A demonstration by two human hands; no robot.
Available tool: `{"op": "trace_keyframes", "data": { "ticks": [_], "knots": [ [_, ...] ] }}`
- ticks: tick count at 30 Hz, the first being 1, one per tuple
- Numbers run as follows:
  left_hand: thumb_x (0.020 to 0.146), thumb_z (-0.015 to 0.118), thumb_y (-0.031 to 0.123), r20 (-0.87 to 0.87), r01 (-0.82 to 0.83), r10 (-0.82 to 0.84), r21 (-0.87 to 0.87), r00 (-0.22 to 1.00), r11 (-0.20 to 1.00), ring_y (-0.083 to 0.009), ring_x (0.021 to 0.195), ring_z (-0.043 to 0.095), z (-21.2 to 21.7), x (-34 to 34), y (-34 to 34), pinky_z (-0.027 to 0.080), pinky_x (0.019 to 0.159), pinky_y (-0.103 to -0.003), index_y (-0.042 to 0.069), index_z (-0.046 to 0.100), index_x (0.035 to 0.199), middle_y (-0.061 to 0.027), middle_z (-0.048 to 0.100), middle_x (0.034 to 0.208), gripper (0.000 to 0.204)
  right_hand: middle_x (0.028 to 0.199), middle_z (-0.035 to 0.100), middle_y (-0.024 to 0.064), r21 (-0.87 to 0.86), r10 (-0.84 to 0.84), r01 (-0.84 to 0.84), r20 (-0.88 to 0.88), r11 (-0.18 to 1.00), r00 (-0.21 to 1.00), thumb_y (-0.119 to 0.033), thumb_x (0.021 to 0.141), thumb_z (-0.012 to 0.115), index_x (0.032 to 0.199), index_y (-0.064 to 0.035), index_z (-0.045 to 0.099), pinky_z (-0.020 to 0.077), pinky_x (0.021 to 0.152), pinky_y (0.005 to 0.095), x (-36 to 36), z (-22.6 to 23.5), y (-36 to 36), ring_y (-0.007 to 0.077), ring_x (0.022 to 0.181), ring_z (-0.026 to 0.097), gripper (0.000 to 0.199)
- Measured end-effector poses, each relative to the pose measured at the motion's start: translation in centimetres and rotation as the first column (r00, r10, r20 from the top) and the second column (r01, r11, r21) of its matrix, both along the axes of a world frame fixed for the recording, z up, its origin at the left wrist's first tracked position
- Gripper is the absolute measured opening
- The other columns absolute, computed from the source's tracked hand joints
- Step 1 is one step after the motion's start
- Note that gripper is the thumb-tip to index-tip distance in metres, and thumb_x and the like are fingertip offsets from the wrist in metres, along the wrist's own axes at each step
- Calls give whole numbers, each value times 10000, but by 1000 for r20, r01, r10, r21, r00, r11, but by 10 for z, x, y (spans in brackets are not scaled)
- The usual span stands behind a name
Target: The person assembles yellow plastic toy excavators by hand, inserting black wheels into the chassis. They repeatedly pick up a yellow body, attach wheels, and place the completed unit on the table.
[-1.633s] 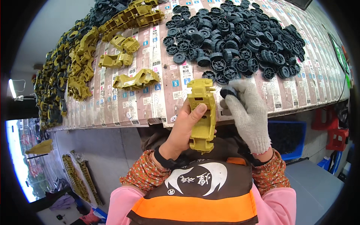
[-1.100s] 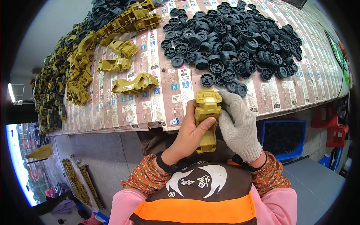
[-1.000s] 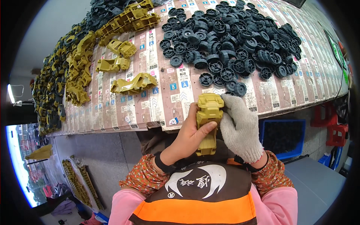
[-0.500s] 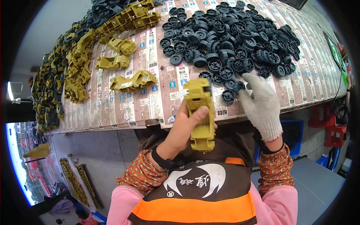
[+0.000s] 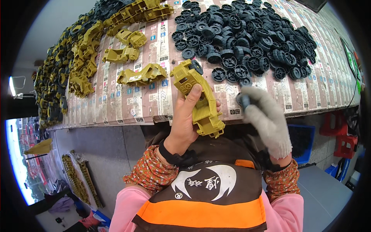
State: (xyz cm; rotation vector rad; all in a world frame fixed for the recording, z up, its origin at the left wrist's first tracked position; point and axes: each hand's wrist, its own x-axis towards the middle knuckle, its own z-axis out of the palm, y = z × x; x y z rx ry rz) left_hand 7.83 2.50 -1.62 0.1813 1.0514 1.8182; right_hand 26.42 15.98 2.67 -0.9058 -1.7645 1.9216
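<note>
Over the worktop (image 5: pixel 127 108) edge: we log a yellow toy body (image 5: pixel 198 101), one wheel fitted.
Left hand (image 5: pixel 185 123): wrapped round body mid-length.
Right hand (image 5: pixel 264 118): gloved, pinching black wheel (image 5: pixel 243 100).
Handling: we judge light, stiff, smooth plastic; grip the sides.

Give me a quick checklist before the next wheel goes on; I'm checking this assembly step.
1. Left hand grips the olive toy car body: ok.
2. Gloved right hand holds a black wheel: ok, though blurred.
3. One wheel already fitted at the body's far end: ok.
4. Wheel lined up with an empty axle spot: cannot tell.
5. Pile of black wheels stocked on the table: ok.
</note>
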Motion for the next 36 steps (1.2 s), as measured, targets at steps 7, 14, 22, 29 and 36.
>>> {"op": "trace_keyframes", "data": {
  "ticks": [7, 14, 22, 29, 36],
  "knots": [
    [1057, 717, 335, -118, -77, 79, 20, 990, 997, -189, 927, 736, 3, 11, 7, 669, 779, -382, 75, 542, 1363, -93, 689, 1172, 438, 1258, 681, 113, -244, 57, -67, -48, 967, 997, -69, 1070, 595, 1488, 32, 534, 560, 934, 296, -6, -5, -30, 134, 1066, 668, 434],
    [1050, 735, 272, -195, -79, 85, 37, 977, 996, -162, 980, 719, 2, 15, 6, 641, 799, -330, 66, 564, 1346, -86, 704, 1167, 399, 1204, 698, 109, -198, 80, -81, -13, 977, 997, -92, 1061, 619, 1455, 37, 588, 573, 913, 302, -5, -7, -31, 153, 1052, 689, 416],
    [1003, 747, 17, -269, -55, 85, 118, 959, 992, -148, 1147, 672, 0, 23, 1, 573, 978, -328, 78, 504, 1406, -55, 663, 1282, 475, 1045, 740, 248, 351, 96, -121, 87, 929, 992, -20, 987, 649, 1402, 72, 610, 590, 834, 367, 0, -12, -50, 321, 911, 770, 426],
    [958, 770, -35, -415, 2, 130, 302, 900, 953, -150, 1216, 647, -6, 39, -5, 544, 1018, -316, 61, 462, 1425, -59, 635, 1346, 567, 1022, 713, 309, 601, 169, -160, 42, 783, 985, 65, 815, 589, 1440, 94, 538, 586, 758, 513, 4, -23, -55, 497, 873, 714, 628],
    [954, 762, -28, -542, -84, 200, 232, 817, 969, -123, 1192, 583, -8, 46, -2, 488, 1021, -303, 49, 482, 1366, -47, 579, 1287, 504, 922, 690, 295, 572, 206, -252, 146, 781, 968, -24, 785, 601, 1379, 54, 547, 559, 715, 553, -4, -11, -52, 504, 804, 690, 602]
  ]
}}
